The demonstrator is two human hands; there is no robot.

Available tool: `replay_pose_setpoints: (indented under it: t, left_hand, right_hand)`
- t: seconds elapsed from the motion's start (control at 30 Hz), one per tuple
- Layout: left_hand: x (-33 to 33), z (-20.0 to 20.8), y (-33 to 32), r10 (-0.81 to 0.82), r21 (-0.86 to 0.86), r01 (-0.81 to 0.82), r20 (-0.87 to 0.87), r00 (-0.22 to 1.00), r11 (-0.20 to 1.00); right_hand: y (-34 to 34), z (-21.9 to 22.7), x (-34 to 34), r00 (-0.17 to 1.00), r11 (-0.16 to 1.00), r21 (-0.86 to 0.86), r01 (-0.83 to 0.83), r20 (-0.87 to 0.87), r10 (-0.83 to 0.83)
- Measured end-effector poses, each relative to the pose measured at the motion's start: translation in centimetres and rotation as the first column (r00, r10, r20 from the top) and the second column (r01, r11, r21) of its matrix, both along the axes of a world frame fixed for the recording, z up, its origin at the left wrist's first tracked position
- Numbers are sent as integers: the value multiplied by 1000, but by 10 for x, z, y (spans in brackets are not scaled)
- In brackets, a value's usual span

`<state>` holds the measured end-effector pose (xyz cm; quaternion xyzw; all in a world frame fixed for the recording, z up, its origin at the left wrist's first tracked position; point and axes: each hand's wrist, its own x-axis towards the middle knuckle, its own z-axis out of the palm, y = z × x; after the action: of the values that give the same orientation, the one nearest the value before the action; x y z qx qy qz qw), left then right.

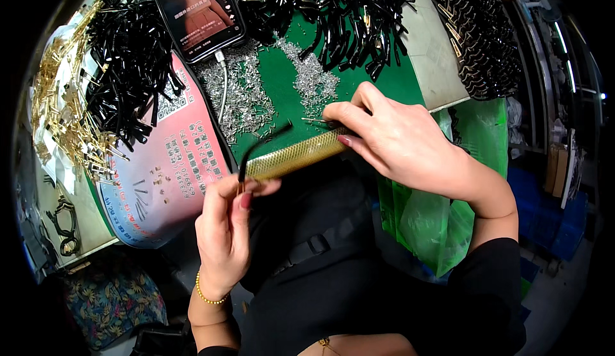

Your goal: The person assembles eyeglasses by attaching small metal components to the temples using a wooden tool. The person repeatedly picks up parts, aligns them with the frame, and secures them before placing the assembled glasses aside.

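Note:
My left hand (224, 228), a beaded bracelet on its wrist, pinches a slim glasses temple with a curved black tip (266, 141) between thumb and fingers. The tip points up and to the right. My right hand (403, 138) is closed at the far end of a gold, mesh-patterned roll (298, 155) along the table's near edge. Thin metal shows at its fingertips, too small to name. Just beyond lie heaps of tiny silver metal pieces (314, 77) on a green mat (288, 116).
A phone (198, 16) playing a video lies at the back, its white cable (223, 90) plugged in. Black temples (131, 61) and gold ones (61, 93) lie left; more black temples (359, 16) lie behind. Stacked dark frames (480, 36) stand right, above a green plastic bag (442, 228).

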<state>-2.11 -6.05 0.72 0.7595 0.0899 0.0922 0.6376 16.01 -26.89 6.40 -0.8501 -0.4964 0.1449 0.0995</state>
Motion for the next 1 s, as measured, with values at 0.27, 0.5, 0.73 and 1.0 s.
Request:
replay_pose_setpoints:
  t: [0.27, 0.5, 0.73, 1.0]
  left_hand:
    - [48, 8, -12, 27, -208, -37, -48, 998, 977]
    - [31, 6, -8, 43, -209, -68, -125, 991, 975]
    - [18, 4, -5, 86, -139, -110, -169, 982, 984]
    - [25, 4, -3, 114, -109, -140, -213, 970, 984]
  right_hand:
    - [0, -6, 2, 998, 999, -22, -27, 58, 28]
    - [-2, -8, 6, 999, 999, -11, -34, 20, 35]
    - [2, -6, 8, 999, 998, -42, -39, 0, 39]
    - [20, 9, 3, 931, 993, -98, -67, -363, 27]
